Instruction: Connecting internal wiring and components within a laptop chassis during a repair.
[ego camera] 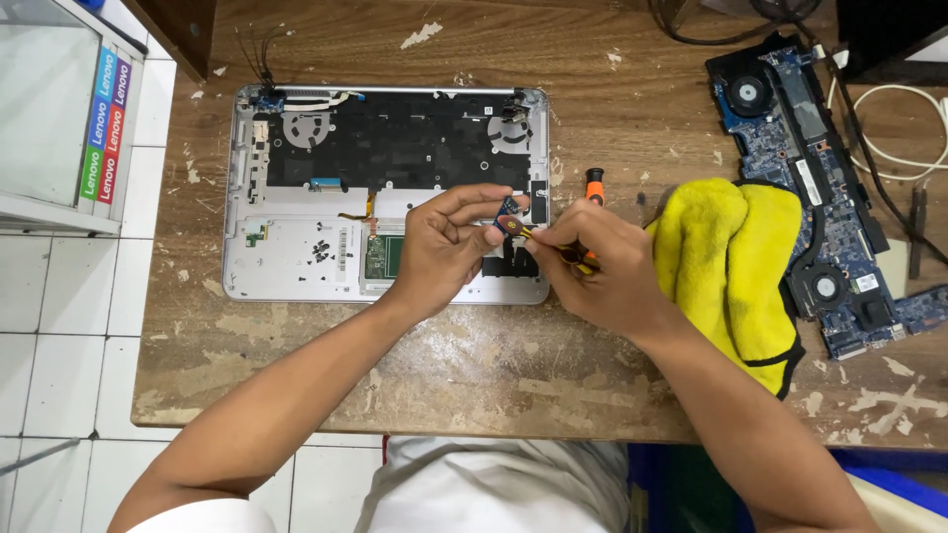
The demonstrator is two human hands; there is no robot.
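Hands pinch small board and likely screwdriver | over laptop shell | cloth at 3 o'clock | needs steady tip.

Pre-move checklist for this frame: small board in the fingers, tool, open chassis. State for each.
1. Left hand pinches the small blue board at the fingertips: ok.
2. Right hand holds the orange-and-black tool with its tip at the board: ok; exact contact point cannot tell.
3. Board lifted off the open laptop chassis or resting on it: cannot tell.
4. Loose screws grouped on the palm rest, apart from both hands: ok.
5. Second orange-handled screwdriver lies on the wooden table close by the right hand: ok.
6. Removed mainboard lies beyond the yellow cloth, apart from the hands: ok.
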